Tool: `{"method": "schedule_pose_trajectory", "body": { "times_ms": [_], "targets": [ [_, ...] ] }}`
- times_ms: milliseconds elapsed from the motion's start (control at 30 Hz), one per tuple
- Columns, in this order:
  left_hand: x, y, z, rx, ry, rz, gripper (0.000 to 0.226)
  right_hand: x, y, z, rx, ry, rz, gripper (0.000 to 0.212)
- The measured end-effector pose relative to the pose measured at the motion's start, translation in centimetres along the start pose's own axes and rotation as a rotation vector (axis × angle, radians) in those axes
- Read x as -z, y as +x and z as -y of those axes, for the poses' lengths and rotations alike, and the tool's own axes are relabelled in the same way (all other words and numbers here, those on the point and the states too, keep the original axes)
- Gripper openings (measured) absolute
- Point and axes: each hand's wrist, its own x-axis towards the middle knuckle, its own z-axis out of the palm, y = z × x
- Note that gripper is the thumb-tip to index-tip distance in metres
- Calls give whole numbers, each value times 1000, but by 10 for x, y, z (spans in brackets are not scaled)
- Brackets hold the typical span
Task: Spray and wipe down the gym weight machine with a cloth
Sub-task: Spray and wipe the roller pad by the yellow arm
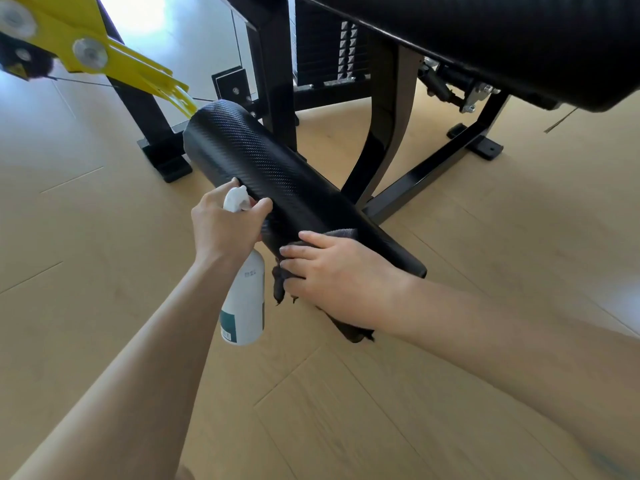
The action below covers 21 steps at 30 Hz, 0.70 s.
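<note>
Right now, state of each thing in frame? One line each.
Left hand: grips the spray bottle's neck, nozzle toward the roller.
White plastic spray bottle: upright, held off the floor.
Right hand: fingers straight, presses the cloth on the roller.
Dark grey cloth: bunched, pinned against the roller, ends hanging.
Black textured padded roller: being wiped at its near end.
</note>
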Motion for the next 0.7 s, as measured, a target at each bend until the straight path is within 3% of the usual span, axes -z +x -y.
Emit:
{"method": "schedule_pose_trajectory", "body": {
  "times_ms": [133, 267, 333, 433, 533, 633, 700],
  "targets": [
    [1, 1, 4, 10, 19, -11, 27, -16, -39, 13, 47, 50, -75, 40],
    [0, 1, 3, 2, 5, 0, 16, -14, -70, -7, 90, 158, -142, 40],
    [-4, -2, -1, -26, -2, 5, 21, -14, -66, -25, -29, 219, -200, 49],
    [-14, -5, -10, -47, -19, 37, 14, -13, -48, -37, -426, 512, -294, 40],
    [-18, -4, -11, -38, -51, 70, 44, -14, -30, -38, -785, 899, -361, 33],
    [-11, -9, -8, -75, -38, 70, 53, -9, -29, -27, -855, 916, -346, 34],
    [-9, -10, -7, -91, -14, 68, 45, -7, -35, -4, -847, 809, -402, 35]
  ]
}}
